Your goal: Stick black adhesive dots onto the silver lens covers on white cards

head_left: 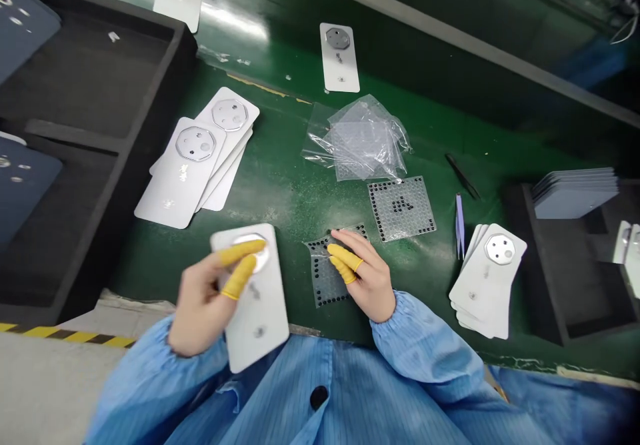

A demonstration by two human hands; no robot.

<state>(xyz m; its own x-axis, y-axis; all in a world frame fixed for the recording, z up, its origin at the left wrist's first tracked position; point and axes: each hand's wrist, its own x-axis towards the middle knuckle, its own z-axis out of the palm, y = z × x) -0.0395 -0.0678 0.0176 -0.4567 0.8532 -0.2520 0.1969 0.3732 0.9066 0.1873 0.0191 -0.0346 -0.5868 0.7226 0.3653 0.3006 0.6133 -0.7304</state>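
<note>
My left hand [210, 291], with yellow finger cots on thumb and forefinger, grips a white phone back cover [260, 328]. Its two covered fingertips lie over the round camera plate near the top, partly hiding it. The cover's lower end reaches past the table edge. My right hand [367, 275], also wearing two yellow finger cots, is closed at a clear sheet of small black dots [327, 285]. Thumb and forefinger come together at the sheet, whose upper left corner curls up. Whether a single dot is between them is too small to tell.
A second dotted sheet [403, 211] lies beyond, below crumpled clear film [367, 135]. White covers are stacked at left [175, 185] and right [483, 291]. Purple tweezers [459, 225] and black tweezers [463, 177] lie nearby. Black trays [150, 105] with grey-blue panels [575, 198] flank the table.
</note>
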